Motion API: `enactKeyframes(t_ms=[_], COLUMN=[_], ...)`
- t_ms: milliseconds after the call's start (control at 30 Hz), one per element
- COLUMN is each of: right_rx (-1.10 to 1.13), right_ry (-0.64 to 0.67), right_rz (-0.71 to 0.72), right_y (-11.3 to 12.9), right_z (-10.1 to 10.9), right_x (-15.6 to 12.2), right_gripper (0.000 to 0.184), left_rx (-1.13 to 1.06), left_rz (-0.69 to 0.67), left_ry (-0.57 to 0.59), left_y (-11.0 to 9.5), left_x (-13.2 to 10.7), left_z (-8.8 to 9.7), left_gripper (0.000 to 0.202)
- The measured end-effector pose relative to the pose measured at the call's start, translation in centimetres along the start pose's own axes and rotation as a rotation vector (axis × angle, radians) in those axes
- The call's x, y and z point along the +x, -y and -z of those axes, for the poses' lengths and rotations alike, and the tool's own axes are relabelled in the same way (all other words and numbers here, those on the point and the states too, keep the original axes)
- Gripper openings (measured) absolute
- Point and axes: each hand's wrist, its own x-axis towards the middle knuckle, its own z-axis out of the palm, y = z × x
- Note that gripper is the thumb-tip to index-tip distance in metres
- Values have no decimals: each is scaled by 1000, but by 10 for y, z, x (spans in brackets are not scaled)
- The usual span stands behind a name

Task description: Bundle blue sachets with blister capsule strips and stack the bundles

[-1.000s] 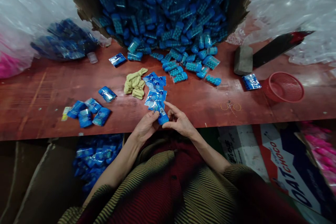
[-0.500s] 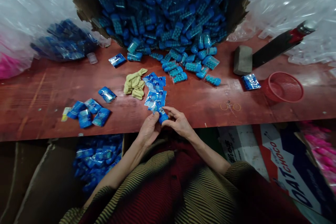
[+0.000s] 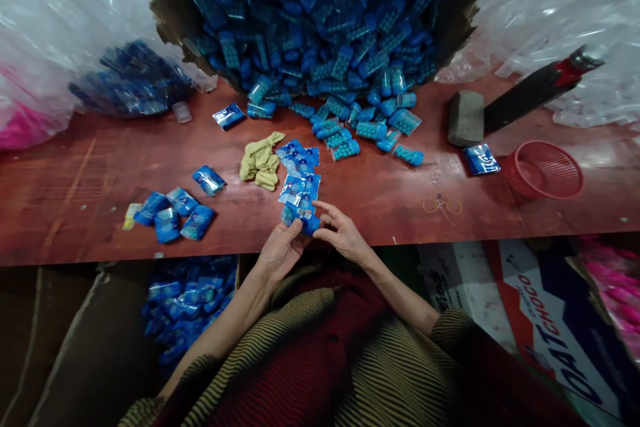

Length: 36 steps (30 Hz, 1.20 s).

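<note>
Head view: left hand (image 3: 280, 248) and right hand (image 3: 343, 235), grip pinched on one small blue plastic sachet (image 3: 306, 219) at counter (image 3: 400, 193) edge; few finished sachets (image 3: 173, 217) lie left, heaped blue capsule tubes (image 3: 345, 60) remain.

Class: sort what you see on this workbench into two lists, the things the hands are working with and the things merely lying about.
In use:
left hand
right hand
small blue tube gripped by both
stack of blue printed sachets
heap of blue bead-filled tubes

Lying about:
crumpled beige cloth
red mesh plastic basket
grey stone block
</note>
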Motion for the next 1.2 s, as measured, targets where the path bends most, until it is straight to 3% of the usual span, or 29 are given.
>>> enactKeyframes(t_ms=[367, 500, 633, 700, 867, 967, 1067, 1200], right_rx=[-77, -136, -167, -226, -514, -700, -974, -1246], right_ry=[-15, -63, -38, -33, -172, -196, -94, 128], right_rz=[35, 57, 82, 111, 233, 297, 312, 326], right_y=[-14, -17, -16, -16, -9, 2, 12, 7], right_z=[-6, -10, -12, -9, 8, 9, -5, -39], right_x=[0, 1, 4, 7, 16, 29, 58, 115], right_gripper=[54, 47, 43, 41, 28, 27, 37, 64], left_rx=[34, 31, 58, 58, 17, 52, 200, 518], left_rz=[-92, -85, -44, -63, -328, -496, -649, -838], left_ry=[-104, -75, -22, -73, -428, -576, -609, -616], left_y=[7, 7, -2, -15, -62, -74, -69, -60], left_x=[-2, -3, -7, -9, -19, -26, -24, -3], left_z=[-2, -3, 2, 9, 38, 50, 49, 38], left_gripper=[35, 32, 24, 18, 26, 23, 16, 24])
